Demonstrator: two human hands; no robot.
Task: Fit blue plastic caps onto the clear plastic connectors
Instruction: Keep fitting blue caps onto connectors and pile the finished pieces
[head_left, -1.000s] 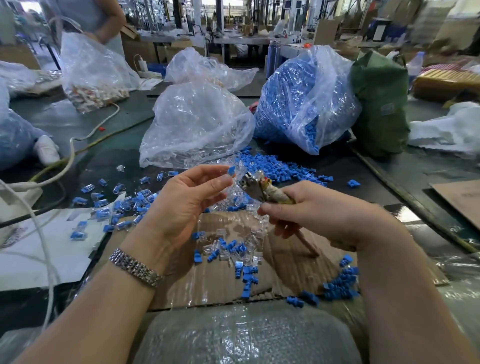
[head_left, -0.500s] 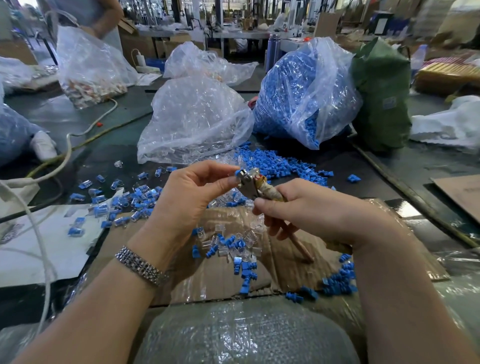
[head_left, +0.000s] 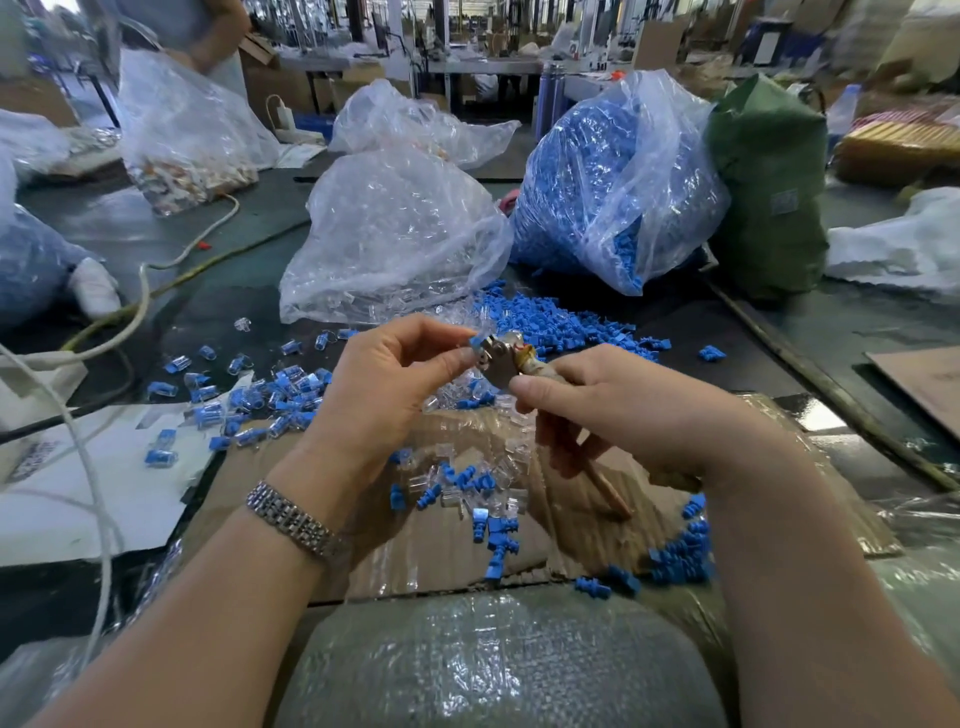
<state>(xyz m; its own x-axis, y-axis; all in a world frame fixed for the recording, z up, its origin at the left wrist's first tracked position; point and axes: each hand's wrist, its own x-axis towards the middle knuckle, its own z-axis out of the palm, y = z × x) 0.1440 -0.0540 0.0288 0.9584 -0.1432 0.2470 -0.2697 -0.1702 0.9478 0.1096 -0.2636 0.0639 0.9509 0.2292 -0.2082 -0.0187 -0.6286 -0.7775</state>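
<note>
Nearest to us, at the bottom of the frame, lies a roll of bubble wrap, soft and dimpled, and beyond it a creased sheet of cardboard strewn with loose blue caps and clear connectors. Above the cardboard, at frame centre, our left hand pinches a small blue cap between thumb and fingertip, touching the metal head of the tool. Our right hand is clenched round that pliers-like tool, its taped handle running down through the fist; whether a connector sits in its head we cannot tell. We judge these parts to be very light, stiff and smooth, so they will slip easily; best to take the cap by its flat sides and press straight. To the middle left of the frame, a scatter of capped connectors lies on the dark table. Farther back sit a crinkled bag of clear connectors, a bulging bag of blue caps spilling onto the table, and a green sack.
</note>
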